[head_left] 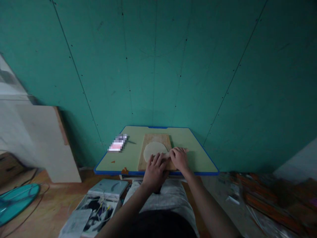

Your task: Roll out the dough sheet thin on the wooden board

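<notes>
A flat, round sheet of pale dough (155,149) lies on a wooden cutting board (157,136) at the middle of the table. A slim, light rolling pin (166,155) crosses the dough's near right edge, its right end sticking out past the board. My right hand (179,157) is closed around the right part of the pin. Over its left part rests my left hand (155,169), fingers bent across pin and near edge of dough. The pin's left end is mostly hidden under those fingers.
The small table (200,162) has a blue rim and stands against a green wall (153,66). On its left lies a blurred-out flat item (118,142). Orange-brown scraps (125,170) sit at the near edge. Below left is an open box (99,208) with cables.
</notes>
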Action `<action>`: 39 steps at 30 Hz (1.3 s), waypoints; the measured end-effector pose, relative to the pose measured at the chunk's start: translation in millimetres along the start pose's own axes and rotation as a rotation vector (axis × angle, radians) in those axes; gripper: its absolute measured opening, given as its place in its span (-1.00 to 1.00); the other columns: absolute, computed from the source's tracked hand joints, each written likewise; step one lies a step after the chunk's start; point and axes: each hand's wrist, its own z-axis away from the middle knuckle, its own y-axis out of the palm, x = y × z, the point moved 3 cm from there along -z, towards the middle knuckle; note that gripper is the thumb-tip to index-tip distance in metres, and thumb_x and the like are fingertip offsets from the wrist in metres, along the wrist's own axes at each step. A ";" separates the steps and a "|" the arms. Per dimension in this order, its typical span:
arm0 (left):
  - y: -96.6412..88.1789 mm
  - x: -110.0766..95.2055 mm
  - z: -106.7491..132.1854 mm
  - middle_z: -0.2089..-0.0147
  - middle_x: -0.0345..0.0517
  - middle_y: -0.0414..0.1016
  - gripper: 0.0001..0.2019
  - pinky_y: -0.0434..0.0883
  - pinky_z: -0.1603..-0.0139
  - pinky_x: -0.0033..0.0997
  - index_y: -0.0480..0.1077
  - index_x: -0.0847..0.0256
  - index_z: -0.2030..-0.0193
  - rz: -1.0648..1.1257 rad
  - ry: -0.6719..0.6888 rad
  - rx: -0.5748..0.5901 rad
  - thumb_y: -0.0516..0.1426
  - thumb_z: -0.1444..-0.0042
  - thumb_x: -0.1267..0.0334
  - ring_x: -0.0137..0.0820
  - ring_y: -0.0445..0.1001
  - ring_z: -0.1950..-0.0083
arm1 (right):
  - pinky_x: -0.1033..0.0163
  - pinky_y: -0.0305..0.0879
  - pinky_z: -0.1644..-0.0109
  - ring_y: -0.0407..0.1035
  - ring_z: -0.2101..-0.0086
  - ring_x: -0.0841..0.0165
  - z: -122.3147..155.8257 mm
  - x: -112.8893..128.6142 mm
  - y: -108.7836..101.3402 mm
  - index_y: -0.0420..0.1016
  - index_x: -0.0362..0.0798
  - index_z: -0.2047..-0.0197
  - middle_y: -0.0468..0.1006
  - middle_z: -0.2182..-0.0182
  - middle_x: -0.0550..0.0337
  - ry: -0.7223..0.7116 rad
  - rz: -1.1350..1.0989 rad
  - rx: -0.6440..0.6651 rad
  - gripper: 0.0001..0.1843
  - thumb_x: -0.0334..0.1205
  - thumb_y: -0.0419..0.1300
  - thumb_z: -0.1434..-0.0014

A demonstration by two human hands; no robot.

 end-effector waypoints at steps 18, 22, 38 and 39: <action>-1.2 1.6 3.1 -0.45 0.22 0.14 -0.42 0.06 -0.40 0.20 0.32 0.19 -0.28 -0.108 0.099 0.181 0.21 -0.07 0.27 0.03 0.11 -0.46 | 0.20 0.06 0.06 0.35 0.29 0.30 -0.4 -1.1 1.2 0.47 0.01 0.44 0.57 0.40 0.18 -0.024 0.037 -0.047 -0.69 -0.36 0.05 -0.30; -1.5 2.2 4.1 -0.47 0.26 0.10 -0.35 0.03 -0.41 0.22 0.28 0.24 -0.32 -0.086 0.100 0.216 0.21 -0.04 0.26 0.06 0.06 -0.47 | 0.20 0.06 0.07 0.35 0.30 0.29 -0.6 -1.1 0.9 0.47 0.01 0.45 0.57 0.41 0.18 -0.021 0.042 -0.047 -0.69 -0.36 0.05 -0.30; 7.4 4.6 7.6 -0.43 0.10 0.22 -0.50 0.09 -0.41 0.12 0.36 0.14 -0.26 -0.052 0.067 0.110 0.13 -0.14 0.34 -0.07 0.15 -0.45 | 0.19 0.06 0.06 0.35 0.28 0.28 0.9 0.1 -0.8 0.45 0.01 0.46 0.56 0.41 0.17 -0.018 0.037 -0.039 -0.70 -0.37 0.06 -0.29; 6.7 4.0 7.9 -0.41 0.08 0.24 -0.53 0.10 -0.41 0.10 0.40 0.14 -0.22 -0.035 0.051 0.092 0.13 -0.13 0.35 -0.08 0.16 -0.44 | 0.18 0.06 0.06 0.34 0.28 0.28 1.0 0.1 -0.6 0.45 0.01 0.46 0.56 0.40 0.17 -0.017 0.037 -0.039 -0.70 -0.37 0.06 -0.29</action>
